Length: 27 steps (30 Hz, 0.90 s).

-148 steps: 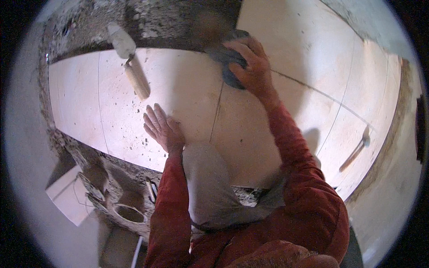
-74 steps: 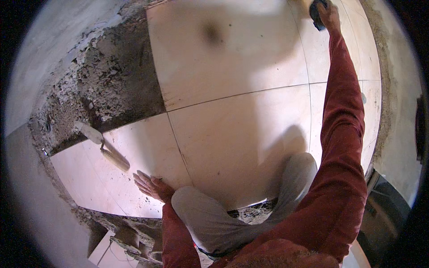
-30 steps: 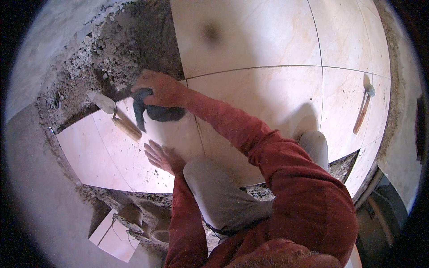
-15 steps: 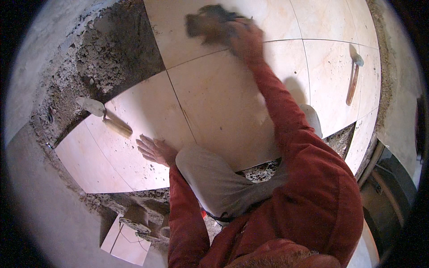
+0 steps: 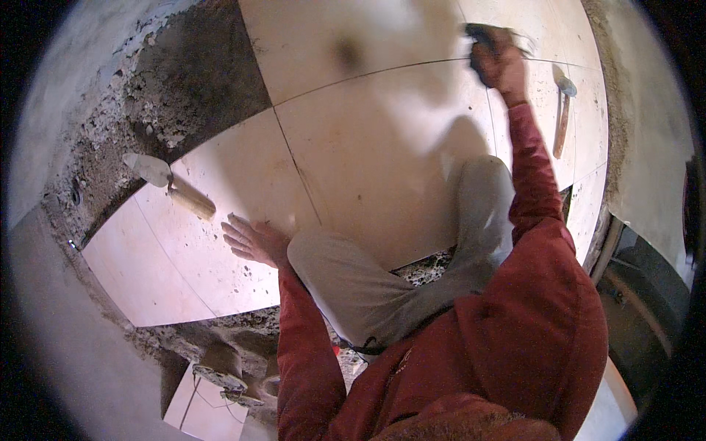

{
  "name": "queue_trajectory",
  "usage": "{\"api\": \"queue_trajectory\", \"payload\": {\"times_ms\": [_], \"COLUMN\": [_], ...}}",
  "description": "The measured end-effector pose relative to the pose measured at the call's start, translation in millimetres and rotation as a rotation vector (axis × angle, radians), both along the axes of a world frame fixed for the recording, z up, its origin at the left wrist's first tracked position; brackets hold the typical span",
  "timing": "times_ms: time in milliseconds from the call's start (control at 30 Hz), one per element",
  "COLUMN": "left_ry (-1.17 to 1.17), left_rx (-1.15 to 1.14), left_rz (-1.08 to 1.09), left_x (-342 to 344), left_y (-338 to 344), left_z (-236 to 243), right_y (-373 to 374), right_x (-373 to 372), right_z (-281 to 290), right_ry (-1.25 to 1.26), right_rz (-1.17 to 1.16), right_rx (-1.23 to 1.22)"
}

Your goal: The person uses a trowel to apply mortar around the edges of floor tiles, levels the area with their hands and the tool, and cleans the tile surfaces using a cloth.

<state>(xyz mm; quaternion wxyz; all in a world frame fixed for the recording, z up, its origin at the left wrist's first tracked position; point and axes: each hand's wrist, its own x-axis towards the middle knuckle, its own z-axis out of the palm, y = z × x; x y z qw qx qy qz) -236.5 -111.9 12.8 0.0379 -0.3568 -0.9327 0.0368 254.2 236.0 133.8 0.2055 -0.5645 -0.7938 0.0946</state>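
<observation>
My right hand [image 5: 504, 70] grips a dark cloth [image 5: 479, 40] on the pale tiles [image 5: 353, 140] at the upper right, blurred by motion. A hammer with a wooden handle [image 5: 562, 121] lies just right of it. My left hand [image 5: 248, 237] rests palm down on the left-hand tile, fingers stretched out, beside my bent knee. Just beyond its fingertips lies a trowel [image 5: 191, 202], its wooden handle on the tile and its blade over the rough mortar edge.
Rough grey mortar [image 5: 176, 81] fills an untiled area at the upper left, against a bare wall [image 5: 55, 117]. Cut tile pieces [image 5: 187, 411] lie at the lower left among mortar-crusted items. A dark recess [image 5: 640, 301] is at the right, past the tiles' edge.
My right hand with the cloth swept from near the trowel to the upper middle tile, then rightward toward the hammer. My left hand stayed down on the tile.
</observation>
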Motion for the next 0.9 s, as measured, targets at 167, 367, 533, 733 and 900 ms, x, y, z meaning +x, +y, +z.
{"api": "queue_trajectory", "payload": {"times_ms": [167, 367, 533, 733, 900], "left_ry": [0.091, -0.012, 0.122, 0.021, 0.046], "left_rx": [-0.109, 0.069, -0.128, -0.035, 0.015], "left_rz": [0.005, 0.037, 0.050, 0.079, 0.041], "left_x": [3.2, 5.4, 4.1, 3.0, -0.4], "left_y": [1.8, -0.4, 2.1, -0.6, -2.2], "left_z": [1.6, -3.1, -9.1, -9.2, -13.1], "right_y": [-56.9, -12.5, -24.2, -162.4, -70.7], "right_x": [-208.0, -195.8, 7.8, 246.9, 135.0], "right_z": [-67.6, -119.4, -120.5, -117.4, -107.1], "right_ry": [-0.211, -0.132, -0.204, -0.737, -0.720], "right_rz": [0.222, 0.121, -0.503, -1.116, -0.321], "right_rx": [0.073, 0.086, 0.160, -0.566, -0.091]}}
